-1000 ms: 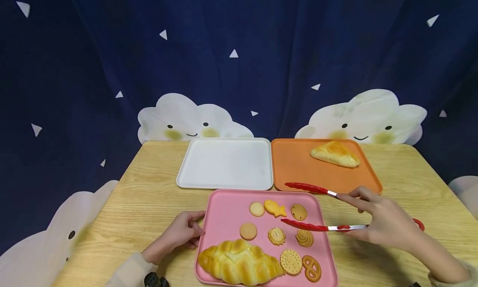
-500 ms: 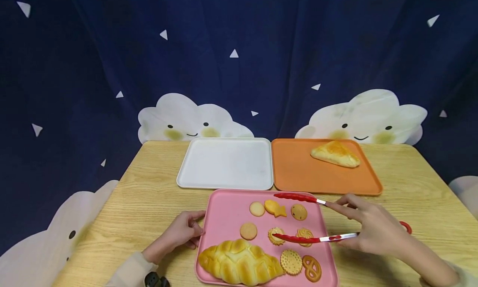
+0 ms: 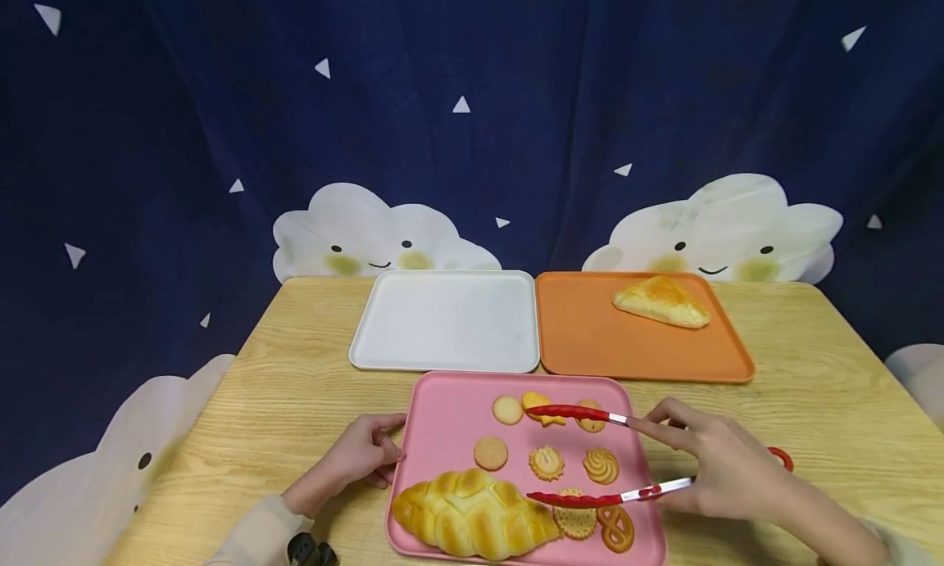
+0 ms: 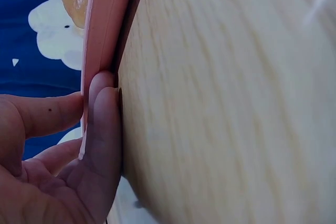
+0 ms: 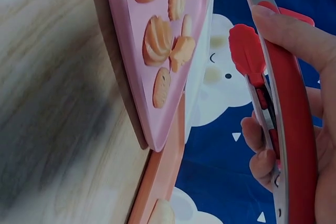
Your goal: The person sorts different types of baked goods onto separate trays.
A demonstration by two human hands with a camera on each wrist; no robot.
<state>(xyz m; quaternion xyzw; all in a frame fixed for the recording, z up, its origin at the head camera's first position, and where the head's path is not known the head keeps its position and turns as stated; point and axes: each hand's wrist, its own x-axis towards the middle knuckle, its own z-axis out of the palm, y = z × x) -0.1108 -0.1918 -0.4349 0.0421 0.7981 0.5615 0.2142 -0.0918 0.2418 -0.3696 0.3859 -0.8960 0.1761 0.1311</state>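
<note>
My left hand point(image 3: 360, 451) holds the left rim of a pink tray point(image 3: 442, 418); in the left wrist view its thumb is against the side and fingers point(image 4: 102, 124) reach the lower edge. My right hand point(image 3: 730, 464) grips red-tipped metal tongs point(image 5: 291, 114), spread apart above the tray's right part. One tong tip overlaps the fish-shaped cookie point(image 3: 533, 400), the other the round dotted cracker point(image 3: 575, 523); nothing is between them in grip. A braided bread loaf point(image 3: 472, 517), a pretzel point(image 3: 616, 529), a swirl cookie point(image 3: 601, 466) and several round cookies lie on the tray.
Behind the pink tray stand a white tray point(image 3: 450, 320) and, to its right, an orange tray point(image 3: 583, 328) bearing a triangular pastry point(image 3: 664, 300). All rest on a wooden table point(image 3: 310, 353). A dark blue curtain point(image 3: 413, 42) hangs behind.
My right hand and the spread tongs have moved left and toward me, from the orange tray's near edge to over the cookies. My left hand and the trays keep their places.
</note>
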